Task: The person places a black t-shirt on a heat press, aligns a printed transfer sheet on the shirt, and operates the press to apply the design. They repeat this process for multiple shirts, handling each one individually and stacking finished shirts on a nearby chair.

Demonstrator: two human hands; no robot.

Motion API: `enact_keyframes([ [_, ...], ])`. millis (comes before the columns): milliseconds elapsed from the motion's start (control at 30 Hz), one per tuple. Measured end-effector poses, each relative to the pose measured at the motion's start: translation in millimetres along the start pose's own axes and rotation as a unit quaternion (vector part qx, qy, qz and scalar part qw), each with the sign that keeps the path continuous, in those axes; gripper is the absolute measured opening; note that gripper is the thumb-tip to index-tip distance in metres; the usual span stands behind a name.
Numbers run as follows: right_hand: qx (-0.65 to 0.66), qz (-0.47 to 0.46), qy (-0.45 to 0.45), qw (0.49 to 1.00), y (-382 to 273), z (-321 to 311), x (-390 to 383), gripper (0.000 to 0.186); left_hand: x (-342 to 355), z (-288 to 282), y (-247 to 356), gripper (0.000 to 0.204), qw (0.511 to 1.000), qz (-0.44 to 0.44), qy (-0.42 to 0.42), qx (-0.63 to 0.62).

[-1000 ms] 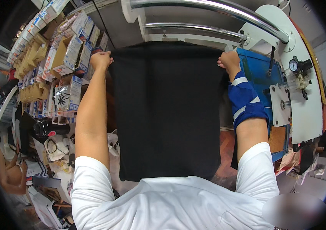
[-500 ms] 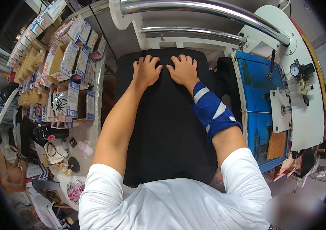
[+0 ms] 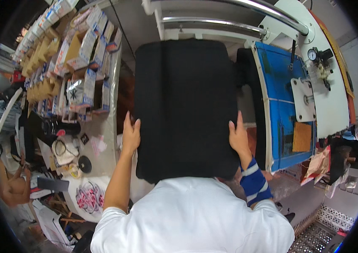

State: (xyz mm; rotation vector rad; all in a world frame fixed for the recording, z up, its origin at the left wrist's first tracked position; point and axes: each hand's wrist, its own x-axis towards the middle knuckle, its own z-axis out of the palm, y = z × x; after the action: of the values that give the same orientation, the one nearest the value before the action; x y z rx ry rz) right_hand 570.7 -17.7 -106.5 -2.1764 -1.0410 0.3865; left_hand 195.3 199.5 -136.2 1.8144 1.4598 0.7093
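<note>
- We see the biggest change in the hands: a second ago they held the far corners, half a second ago they lay side by side on top, and now they have parted and come back toward the body.
- The left hand [image 3: 131, 139] is at the left side of the black, rounded-corner sheet of matte cloth [image 3: 185, 105], its thumb by the edge and forefinger pointing away, the two spread.
- The right hand [image 3: 239, 140] mirrors it at the opposite side, thumb and forefinger also spread; we see no pinch in either, though we cannot tell what the hidden fingers touch.
- The cloth lies between the hands and stretches well beyond them, its near edge against the white short-sleeved shirt [image 3: 191, 215].
- With the top uncovered, we find it looks flat; we judge that the far part is laid out and that the handling has shifted to the two sides. What supports it is hidden.
- To the right of the right hand, apart from it, we see the blue rectangular metal-looking board [image 3: 284, 76] with its square orange-brown pad [image 3: 302, 137].
- Beyond both hands runs the shiny chrome bar [image 3: 212, 23].
- Left of the left hand stands the pale, plastic-covered table [image 3: 105, 145], with open cardboard boxes [image 3: 80, 52] farther off.
</note>
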Motion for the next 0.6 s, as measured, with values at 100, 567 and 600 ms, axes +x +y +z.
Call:
enact_keyframes([
  [100, 0.08, 0.15, -0.14, 0.975, 110.4, -17.4, -63.4, 0.058, -70.5, -34.8, -79.4, 0.048, 0.874, -0.298, -0.182, -0.337],
  [567, 0.447, 0.307, -0.045, 0.839, 92.2, -65.3, -114.0, 0.029, -125.0, -77.0, -108.4, 0.027, 0.815, -0.293, -0.192, -0.462],
  [600, 0.405, 0.315, -0.031, 0.858, 83.1, -65.1, -110.6, 0.028, -129.6, -75.4, -94.5, 0.025, 0.817, -0.297, -0.179, -0.461],
])
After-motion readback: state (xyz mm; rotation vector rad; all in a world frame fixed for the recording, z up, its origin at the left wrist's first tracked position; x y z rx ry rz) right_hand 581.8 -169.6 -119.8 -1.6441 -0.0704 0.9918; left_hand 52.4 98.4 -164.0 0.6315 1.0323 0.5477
